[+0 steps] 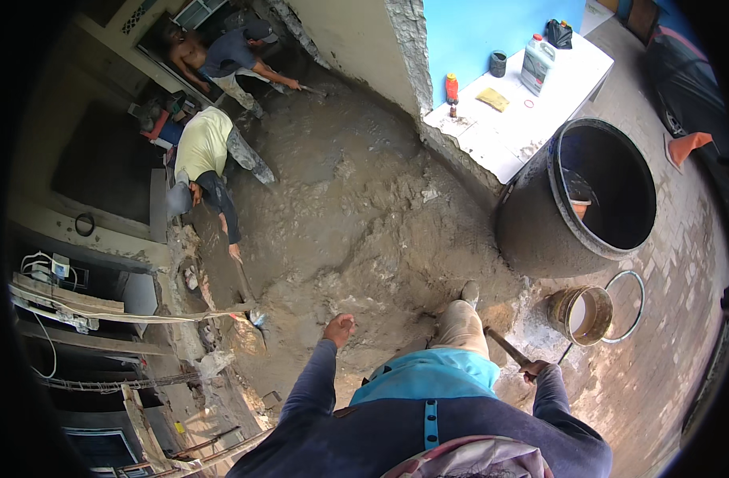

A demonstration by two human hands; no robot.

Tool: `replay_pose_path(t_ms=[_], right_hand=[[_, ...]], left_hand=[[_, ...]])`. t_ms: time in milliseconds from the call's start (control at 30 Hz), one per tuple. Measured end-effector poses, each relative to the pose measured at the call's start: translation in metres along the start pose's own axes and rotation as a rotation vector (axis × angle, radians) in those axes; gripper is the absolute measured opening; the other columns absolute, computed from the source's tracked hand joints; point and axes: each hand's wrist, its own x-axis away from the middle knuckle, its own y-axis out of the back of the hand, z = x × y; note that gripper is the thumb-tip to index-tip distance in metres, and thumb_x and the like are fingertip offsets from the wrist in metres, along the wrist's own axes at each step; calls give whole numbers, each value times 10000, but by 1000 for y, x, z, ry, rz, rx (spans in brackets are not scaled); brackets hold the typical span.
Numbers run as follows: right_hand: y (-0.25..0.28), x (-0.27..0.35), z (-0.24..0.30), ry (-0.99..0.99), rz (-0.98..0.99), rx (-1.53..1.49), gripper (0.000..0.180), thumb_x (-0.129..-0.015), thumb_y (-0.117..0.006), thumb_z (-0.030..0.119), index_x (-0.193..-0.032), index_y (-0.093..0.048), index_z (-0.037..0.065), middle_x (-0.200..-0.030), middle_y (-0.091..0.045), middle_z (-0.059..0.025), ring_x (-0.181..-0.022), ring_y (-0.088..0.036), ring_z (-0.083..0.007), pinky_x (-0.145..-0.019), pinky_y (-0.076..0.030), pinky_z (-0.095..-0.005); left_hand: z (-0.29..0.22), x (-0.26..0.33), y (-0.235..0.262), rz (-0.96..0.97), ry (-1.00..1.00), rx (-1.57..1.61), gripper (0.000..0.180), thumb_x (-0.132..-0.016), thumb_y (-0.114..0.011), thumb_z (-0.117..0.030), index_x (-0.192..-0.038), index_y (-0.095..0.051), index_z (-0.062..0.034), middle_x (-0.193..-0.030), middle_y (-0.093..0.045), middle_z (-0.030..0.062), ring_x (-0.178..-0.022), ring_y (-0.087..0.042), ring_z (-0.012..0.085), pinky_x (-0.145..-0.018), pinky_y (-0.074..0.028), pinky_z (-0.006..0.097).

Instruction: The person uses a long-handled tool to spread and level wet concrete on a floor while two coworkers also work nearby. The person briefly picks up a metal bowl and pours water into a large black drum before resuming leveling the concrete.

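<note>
My right hand (531,371) is wrapped round a thick wooden handle (504,347), which slants from my fist toward my leg. Which tool the handle belongs to does not show. Out in front on the left, my left hand (340,329) is raised with its fingers curled in, and I see nothing in it. Beneath both hands spreads wet grey-brown mortar (372,231), lumpy near me and smoother farther off. One of my feet (470,293) stands in it.
To the right stand a big black tub (531,231) and a dirty bucket (562,312), with a hose (641,307) beside it. A white counter (492,151) holds bottles. On the left, a person in yellow (205,143) bends with a tool; two more people work behind. Planks (93,342) line the left.
</note>
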Motion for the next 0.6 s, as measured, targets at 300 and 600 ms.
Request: replay_pose_path(t_ms=[300,600], right_hand=[[34,-20,-25,-199,-46,959,524,-869,-713,500,-1120,-743,41,-1132,-739,-136,-999,-707,-262,-941,-547,-391],[-9,50,49,-172,-231,456,340,-913,-727,366,-945,-719,28,-760,-702,-122,-594,-650,-221,-562,-525,-400]], left_hand=[[139,106,-21,-86,375,143,340,-1007,-594,-207,-1239,-608,41,-1010,-708,186,-840,-719,295,-691,-607,411],[190,156,-54,-134,414,291,380,-1029,-596,-289,-1293,-591,-15,-1127,-696,181,-959,-697,292,-768,-588,406]])
